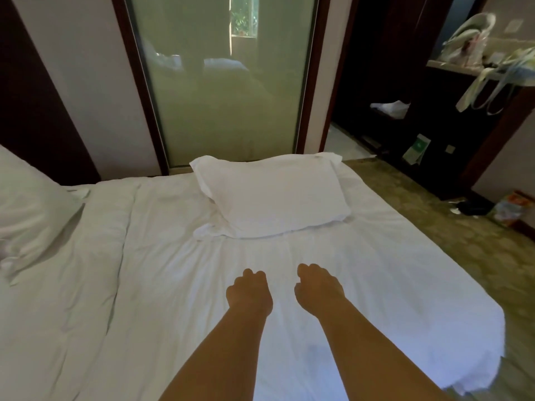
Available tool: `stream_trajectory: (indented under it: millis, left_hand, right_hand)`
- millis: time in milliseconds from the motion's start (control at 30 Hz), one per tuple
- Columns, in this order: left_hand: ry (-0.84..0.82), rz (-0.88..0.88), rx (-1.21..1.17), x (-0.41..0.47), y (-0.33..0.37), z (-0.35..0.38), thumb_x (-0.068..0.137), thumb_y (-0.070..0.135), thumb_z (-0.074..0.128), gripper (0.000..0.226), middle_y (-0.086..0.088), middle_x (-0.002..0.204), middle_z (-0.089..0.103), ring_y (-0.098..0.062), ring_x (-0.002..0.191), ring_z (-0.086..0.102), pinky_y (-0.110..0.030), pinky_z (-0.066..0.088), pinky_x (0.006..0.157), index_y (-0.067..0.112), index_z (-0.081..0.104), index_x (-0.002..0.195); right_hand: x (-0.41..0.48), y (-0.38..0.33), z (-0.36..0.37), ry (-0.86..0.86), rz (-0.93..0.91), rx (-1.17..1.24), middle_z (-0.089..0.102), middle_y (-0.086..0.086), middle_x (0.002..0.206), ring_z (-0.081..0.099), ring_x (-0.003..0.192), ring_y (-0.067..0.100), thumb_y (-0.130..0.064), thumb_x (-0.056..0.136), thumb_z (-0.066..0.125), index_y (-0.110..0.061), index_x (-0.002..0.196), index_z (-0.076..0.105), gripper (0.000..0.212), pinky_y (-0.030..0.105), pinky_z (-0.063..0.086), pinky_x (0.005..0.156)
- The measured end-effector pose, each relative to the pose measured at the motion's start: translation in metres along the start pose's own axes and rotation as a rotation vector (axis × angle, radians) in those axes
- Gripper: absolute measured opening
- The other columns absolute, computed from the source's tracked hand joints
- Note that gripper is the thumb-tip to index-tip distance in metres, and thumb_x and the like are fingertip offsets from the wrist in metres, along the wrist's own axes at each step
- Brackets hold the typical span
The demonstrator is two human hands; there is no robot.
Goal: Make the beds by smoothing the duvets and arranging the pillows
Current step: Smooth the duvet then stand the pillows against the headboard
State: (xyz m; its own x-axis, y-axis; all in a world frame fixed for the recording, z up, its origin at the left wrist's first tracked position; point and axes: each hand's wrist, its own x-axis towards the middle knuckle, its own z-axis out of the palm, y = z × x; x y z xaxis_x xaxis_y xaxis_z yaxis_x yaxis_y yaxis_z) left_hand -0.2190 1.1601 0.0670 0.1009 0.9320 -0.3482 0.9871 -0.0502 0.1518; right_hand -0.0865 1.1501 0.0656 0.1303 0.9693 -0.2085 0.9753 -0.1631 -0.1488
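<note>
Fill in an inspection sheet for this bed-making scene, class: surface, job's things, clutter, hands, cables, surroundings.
Surface: white duvet, creased, with deeper folds on the left.
Job's things: one pillow lies flat on the duvet's far end; second pillow tilted at the left edge.
Clutter: bags on the right shelf; packet on the carpet.
Hands: left hand and right hand over the duvet, fingers curled; grip unclear.
Cables: nothing seen.
Surroundings: frosted glass panel behind the pillow.
</note>
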Motion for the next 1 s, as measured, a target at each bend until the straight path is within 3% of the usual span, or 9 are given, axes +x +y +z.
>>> stream_trajectory:
  millis: [167,433,600,767,833,900,967,1000]
  left_hand:
    - [-0.062,-0.029,0.038,0.08,-0.002,0.014,0.088,0.013,0.055,0.039,-0.002,0.121,0.046,-0.019,0.112,0.053,-0.029,0.043,0.086,0.018,0.048,0.126]
    - [-0.126,-0.076,0.016,0.275,-0.009,0.034,0.089,0.012,0.049,0.036,0.001,0.119,0.044,-0.015,0.105,0.053,-0.026,0.042,0.079,0.021,0.048,0.124]
    - [-0.038,-0.149,0.009,0.403,-0.041,0.019,0.091,0.02,0.051,0.044,-0.003,0.128,0.039,-0.02,0.112,0.05,-0.029,0.043,0.079,0.023,0.037,0.134]
    - [0.216,-0.017,0.041,0.528,-0.054,-0.026,0.091,0.035,0.055,0.051,-0.008,0.13,0.036,-0.025,0.109,0.05,-0.033,0.042,0.074,0.02,0.034,0.136]
    - [0.275,0.023,0.052,0.575,-0.051,-0.054,0.086,0.046,0.063,0.071,-0.008,0.139,0.031,-0.028,0.119,0.045,-0.038,0.043,0.084,0.022,0.028,0.142]
    - [0.247,0.036,0.076,0.616,-0.048,-0.072,0.073,0.058,0.073,0.095,-0.007,0.143,0.03,-0.03,0.126,0.04,-0.043,0.043,0.092,0.024,0.022,0.145]
    - [0.19,0.038,0.087,0.643,-0.045,-0.068,0.063,0.062,0.077,0.099,-0.006,0.133,0.042,-0.03,0.122,0.043,-0.044,0.044,0.093,0.021,0.031,0.14]
    - [0.166,0.035,0.086,0.653,-0.044,-0.06,0.062,0.062,0.078,0.094,-0.006,0.128,0.047,-0.03,0.12,0.048,-0.042,0.045,0.09,0.02,0.038,0.136]
  right_hand:
    - [0.058,0.007,0.034,-0.064,-0.085,-0.03,0.052,0.002,0.125,0.051,0.115,0.02,-0.034,0.101,0.03,-0.018,0.127,0.045,0.034,0.031,0.041,0.097]
    - [0.231,0.033,0.064,-0.248,-0.107,-0.177,0.042,0.005,0.135,0.043,0.122,0.022,-0.032,0.101,0.03,-0.016,0.136,0.036,0.038,0.033,0.036,0.1]
    - [0.377,0.015,0.07,-0.162,-0.17,-0.194,0.03,0.004,0.149,0.032,0.135,0.023,-0.028,0.101,0.034,-0.017,0.146,0.025,0.047,0.033,0.032,0.106]
    - [0.511,-0.018,0.063,0.059,-0.31,-0.273,0.032,0.009,0.147,0.035,0.132,0.027,-0.013,0.094,0.046,-0.013,0.145,0.027,0.054,0.037,0.037,0.101]
    - [0.559,-0.031,0.05,0.153,-0.346,-0.333,0.027,0.013,0.15,0.029,0.137,0.03,-0.019,0.092,0.052,-0.011,0.146,0.025,0.061,0.041,0.033,0.104]
    - [0.601,-0.039,0.033,0.162,-0.3,-0.373,0.016,0.012,0.156,0.017,0.143,0.031,-0.038,0.085,0.065,-0.014,0.15,0.015,0.085,0.045,0.025,0.111]
    - [0.631,-0.044,0.025,0.061,-0.239,-0.353,0.018,0.009,0.156,0.018,0.143,0.03,-0.053,0.072,0.073,-0.018,0.151,0.013,0.105,0.047,0.022,0.113]
    - [0.639,-0.045,0.028,0.005,-0.228,-0.337,0.027,0.007,0.152,0.026,0.14,0.03,-0.056,0.069,0.073,-0.019,0.149,0.019,0.103,0.047,0.026,0.112]
